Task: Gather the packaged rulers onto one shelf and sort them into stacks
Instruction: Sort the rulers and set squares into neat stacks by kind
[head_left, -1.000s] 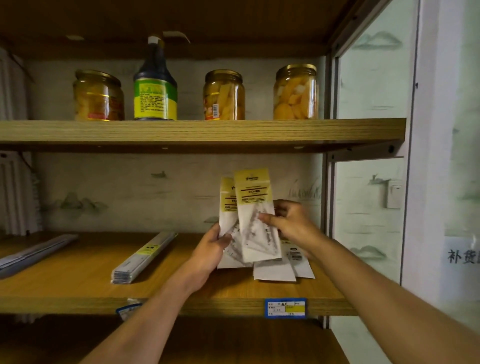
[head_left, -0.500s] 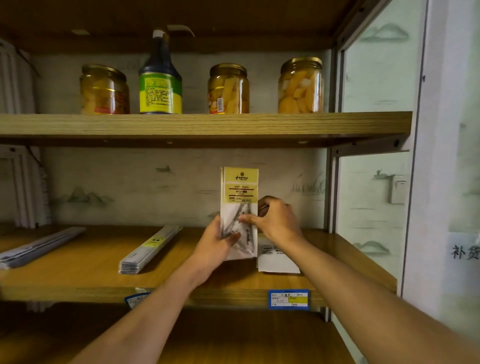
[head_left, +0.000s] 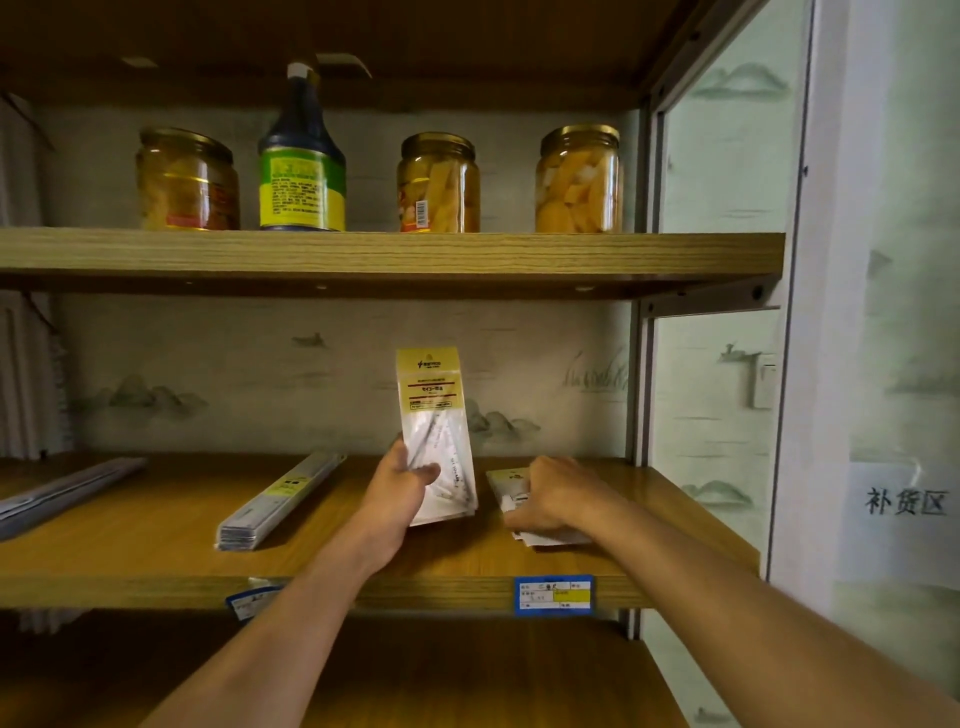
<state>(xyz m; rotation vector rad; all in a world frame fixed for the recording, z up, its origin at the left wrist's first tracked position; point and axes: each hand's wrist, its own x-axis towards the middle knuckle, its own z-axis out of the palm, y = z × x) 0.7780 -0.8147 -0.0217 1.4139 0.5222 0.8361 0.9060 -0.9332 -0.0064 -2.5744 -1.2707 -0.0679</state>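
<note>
Head view: left hand (head_left: 400, 488) grips upright pack of set-square rulers (head_left: 436, 431), thumb across front, bottom edge on middle shelf (head_left: 156, 571). Right hand (head_left: 550, 499), fingers curled, holds flat ruler packs (head_left: 524, 512) lying on shelf just right of upright pack. Stack of long packaged rulers (head_left: 275, 501) lies further left; more long packs (head_left: 62, 493) at far left. Three jars & a bottle on upper shelf (head_left: 363, 254).

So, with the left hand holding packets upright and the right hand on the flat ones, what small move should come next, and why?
Probably lift the flat packets with the right hand and add them to the upright packets in the left hand. They look like the same kind, and they lie loose beside it on the shelf, away from the long ruler stack.
</note>
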